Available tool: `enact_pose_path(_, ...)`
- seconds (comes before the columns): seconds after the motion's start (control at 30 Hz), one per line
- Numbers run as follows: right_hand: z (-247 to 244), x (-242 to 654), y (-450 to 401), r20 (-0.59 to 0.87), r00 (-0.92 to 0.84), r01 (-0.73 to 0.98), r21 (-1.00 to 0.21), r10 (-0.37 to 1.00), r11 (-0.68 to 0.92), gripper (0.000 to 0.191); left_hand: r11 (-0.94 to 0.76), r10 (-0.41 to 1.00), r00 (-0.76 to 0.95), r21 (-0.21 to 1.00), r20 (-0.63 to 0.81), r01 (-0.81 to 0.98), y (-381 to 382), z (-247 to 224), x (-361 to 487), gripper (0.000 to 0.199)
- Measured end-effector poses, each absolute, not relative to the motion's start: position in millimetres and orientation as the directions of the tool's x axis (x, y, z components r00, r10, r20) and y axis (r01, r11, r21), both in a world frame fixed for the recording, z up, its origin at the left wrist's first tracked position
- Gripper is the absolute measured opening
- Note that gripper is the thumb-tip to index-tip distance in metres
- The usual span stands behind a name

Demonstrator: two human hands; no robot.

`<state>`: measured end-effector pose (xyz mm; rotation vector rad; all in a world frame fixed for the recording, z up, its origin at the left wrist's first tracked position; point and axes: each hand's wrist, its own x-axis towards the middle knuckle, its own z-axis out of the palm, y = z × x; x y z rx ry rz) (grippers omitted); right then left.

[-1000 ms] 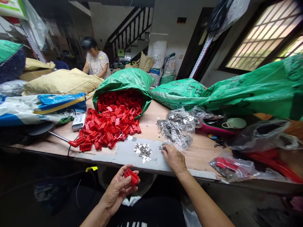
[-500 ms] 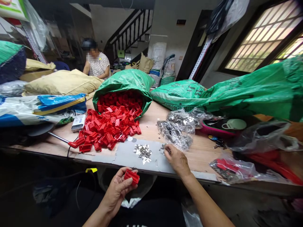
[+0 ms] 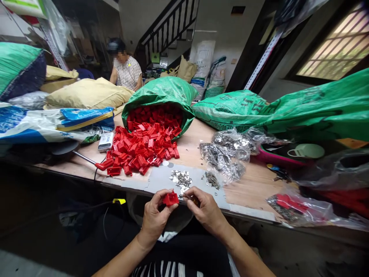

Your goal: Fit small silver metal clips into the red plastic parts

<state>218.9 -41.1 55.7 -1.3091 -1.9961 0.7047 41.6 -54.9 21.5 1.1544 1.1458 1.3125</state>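
My left hand (image 3: 156,212) pinches a red plastic part (image 3: 171,199) by its sides, just off the table's front edge. Close to its right, my right hand (image 3: 205,207) is closed, thumb and fingertips together on something small that I cannot make out. Just beyond both hands, a pile of flat silvery metal pieces (image 3: 180,178) lies on a grey sheet (image 3: 157,179). A smaller pile of darker metal pieces (image 3: 212,179) sits to its right. Many red parts (image 3: 141,148) spill out of an open green sack (image 3: 165,90) behind.
Clear bags of metal pieces (image 3: 223,157) lie right of centre. Further right are a pink tray (image 3: 276,157) with a pale green cup (image 3: 309,151) and a bag with red items (image 3: 296,206). A white box-shaped device (image 3: 105,141) stands at left. A person (image 3: 127,71) sits beyond the sacks.
My right hand has moved from the darker metal pile back towards my left hand. The red part is raised and turned in my left hand. The view has shifted slightly.
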Motion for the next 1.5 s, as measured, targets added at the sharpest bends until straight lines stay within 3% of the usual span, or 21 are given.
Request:
enact_pose_path(0.23,52,209,-42,0.256,-0.403,0.571,-0.681,0.879,0.460,0.015,-0.070,0.997,-0.033,0.996,0.068,-0.052,-59,25,40,0.034)
enact_pose_path(0.57,47,206,-45,0.355,-0.396,0.436,-0.739,0.847,0.514,0.014,-0.124,0.992,-0.012,0.992,0.123,-0.036,-65,20,41,0.032)
enact_pose_path(0.77,53,210,-46,0.181,-0.401,0.371,-0.864,0.898,0.340,0.021,-0.099,0.994,-0.048,0.993,0.096,-0.065,-67,21,41,0.032)
enact_pose_path(0.9,45,218,-43,0.096,-0.298,0.302,-0.934,0.950,0.189,0.021,-0.122,0.991,-0.063,0.990,0.118,-0.069,-68,22,40,0.031)
enact_pose_path(1.13,36,213,-40,0.029,-0.326,0.221,-0.969,0.945,0.106,0.024,-0.285,0.958,-0.011,0.958,0.285,-0.007,-69,11,39,0.033)
enact_pose_path(1.37,30,210,-41,-0.050,-0.434,0.044,-0.998,0.899,-0.034,0.031,-0.583,0.810,0.159,0.803,0.564,0.125,-72,4,37,0.045)
enact_pose_path(1.5,21,209,-49,-0.096,-0.465,-0.049,-0.990,0.880,-0.133,0.037,-0.567,0.820,0.201,0.809,0.536,0.157,-77,3,35,0.047)
